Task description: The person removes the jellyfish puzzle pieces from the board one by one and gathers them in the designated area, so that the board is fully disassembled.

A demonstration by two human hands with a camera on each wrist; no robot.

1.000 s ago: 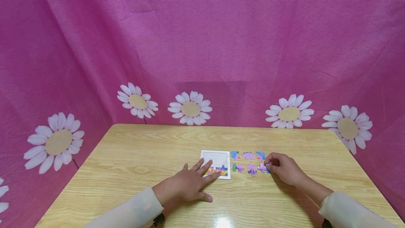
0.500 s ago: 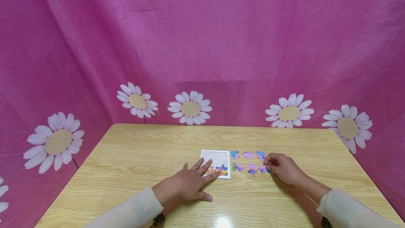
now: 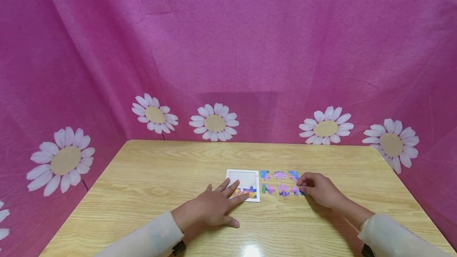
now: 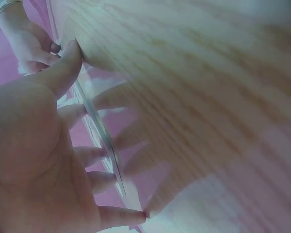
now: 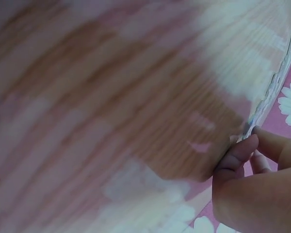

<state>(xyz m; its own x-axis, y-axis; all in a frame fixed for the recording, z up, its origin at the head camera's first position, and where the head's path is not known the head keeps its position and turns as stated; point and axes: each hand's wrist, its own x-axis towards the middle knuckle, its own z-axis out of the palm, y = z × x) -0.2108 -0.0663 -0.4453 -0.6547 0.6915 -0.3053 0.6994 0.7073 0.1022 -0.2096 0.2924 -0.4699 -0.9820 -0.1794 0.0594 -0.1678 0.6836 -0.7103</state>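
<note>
A white puzzle tray [image 3: 259, 185] lies on the wooden table, its lower strip filled with joined yellow, pink and blue puzzle pieces [image 3: 251, 190]. My left hand [image 3: 214, 207] is spread flat, fingers reaching over the tray's left and lower parts. In the left wrist view, the left fingertips [image 4: 140, 216] come down at the tray and table. Right of the tray, loose puzzle pieces lie in two rows. My right hand [image 3: 319, 190], thumb and fingers curled together, pinches the right edge of the pink and blue puzzle piece [image 3: 294, 190] ending the lower row.
Three pieces form the back row, among them a pink puzzle piece with eyes [image 3: 280, 175]. Also in the front row are a green and pink piece [image 3: 268, 189] and a pink starlike piece [image 3: 283, 189]. A pink curtain [image 3: 235, 58] with white daisies surrounds the table [image 3: 171, 169].
The right hand and the piece at its fingertips have shifted very slightly left, toward the other pieces. The left hand keeps its place on the tray.
</note>
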